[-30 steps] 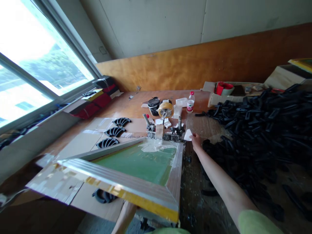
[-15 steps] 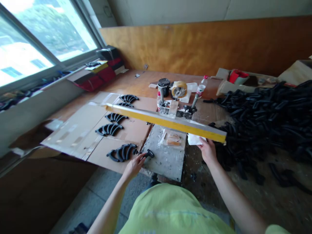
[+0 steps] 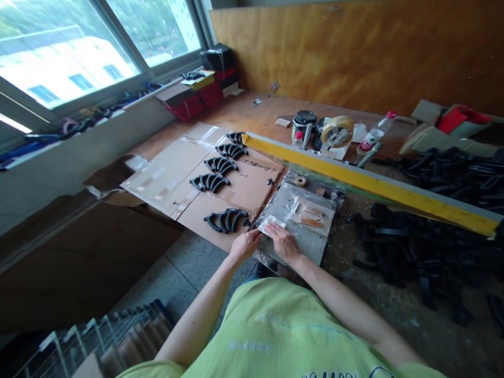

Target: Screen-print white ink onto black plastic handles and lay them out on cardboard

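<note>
My left hand (image 3: 244, 247) is closed at the near left corner of a grey metal plate (image 3: 305, 244). The black T-ended plastic piece it gripped half a second earlier is now mostly hidden by fingers and cloth. My right hand (image 3: 284, 242) lies over a folded white cloth (image 3: 271, 222), pressing it down beside the left fingertips. Just left of my hands, a fan of curved black plastic pieces (image 3: 226, 220) rests on a flattened cardboard sheet (image 3: 189, 212). A clear bag with tan strips (image 3: 312, 216) lies on the plate.
A long yellow-edged bar (image 3: 354, 176) spans the bench beyond the plate. To the right lies a heap of black pieces (image 3: 417, 257). A tape roll (image 3: 337, 132), a black-lidded can (image 3: 304, 122) and a plastic bottle (image 3: 376, 134) stand behind. More fanned pieces (image 3: 210, 182) lie on the cardboard.
My right hand has come left with the white cloth, from the bar's right part to my left hand. The black piece has gone largely out of sight. The view has swung left.
</note>
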`<action>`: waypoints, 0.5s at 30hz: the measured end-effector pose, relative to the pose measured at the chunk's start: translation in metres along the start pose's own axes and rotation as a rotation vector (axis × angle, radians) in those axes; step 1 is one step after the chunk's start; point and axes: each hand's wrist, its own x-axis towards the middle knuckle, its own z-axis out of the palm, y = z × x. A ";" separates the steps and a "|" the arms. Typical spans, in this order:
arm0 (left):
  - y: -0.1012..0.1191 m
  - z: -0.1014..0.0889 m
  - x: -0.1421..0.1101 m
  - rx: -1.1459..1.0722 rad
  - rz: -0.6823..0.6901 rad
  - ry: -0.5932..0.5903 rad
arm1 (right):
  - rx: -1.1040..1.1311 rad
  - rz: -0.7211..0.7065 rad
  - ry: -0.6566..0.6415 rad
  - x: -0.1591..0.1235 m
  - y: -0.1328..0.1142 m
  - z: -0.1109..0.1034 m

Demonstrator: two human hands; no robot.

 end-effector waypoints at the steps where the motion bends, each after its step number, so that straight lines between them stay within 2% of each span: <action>1: 0.000 0.000 0.000 0.000 0.009 0.007 | -0.016 -0.010 -0.021 -0.004 0.001 0.003; 6: -0.001 0.001 0.002 -0.042 0.012 0.025 | -0.032 -0.033 -0.071 -0.025 0.003 -0.006; 12: 0.001 -0.001 0.001 -0.038 0.025 0.010 | -0.037 -0.027 -0.102 -0.008 0.002 -0.013; 15: 0.003 -0.002 0.000 -0.042 -0.005 0.009 | -0.041 -0.026 -0.101 -0.013 0.002 -0.013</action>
